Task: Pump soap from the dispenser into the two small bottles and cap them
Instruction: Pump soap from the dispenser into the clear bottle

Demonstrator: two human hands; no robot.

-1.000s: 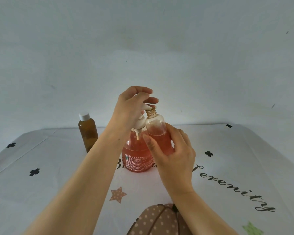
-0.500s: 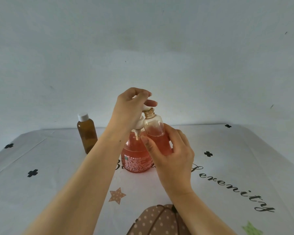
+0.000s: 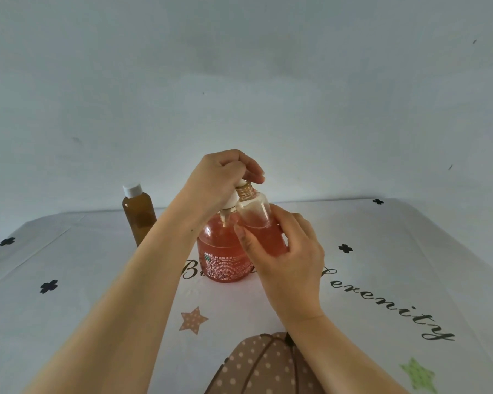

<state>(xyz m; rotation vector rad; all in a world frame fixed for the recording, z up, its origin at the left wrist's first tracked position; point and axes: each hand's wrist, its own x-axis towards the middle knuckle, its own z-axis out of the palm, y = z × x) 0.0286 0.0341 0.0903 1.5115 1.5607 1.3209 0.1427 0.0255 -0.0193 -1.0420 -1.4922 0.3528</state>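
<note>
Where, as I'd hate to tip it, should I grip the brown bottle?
Grip the brown bottle around its straight body, below the white cap, coming from its left: it stands upright, and the left arm passes close on its right.

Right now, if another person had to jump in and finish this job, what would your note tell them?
Left grip: hand curled over the pump of the dispenser, which stands on the table.
Right grip: hand holds the clear bottle slightly tilted, its open neck up beside the pump, under the left fingers.
Done: the clear bottle is partly filled with pink soap. The amber bottle stands back left with its white cap on; how full it is cannot be told.
Left: finish pumping, then cap the clear bottle. Its cap is not in view.
</note>
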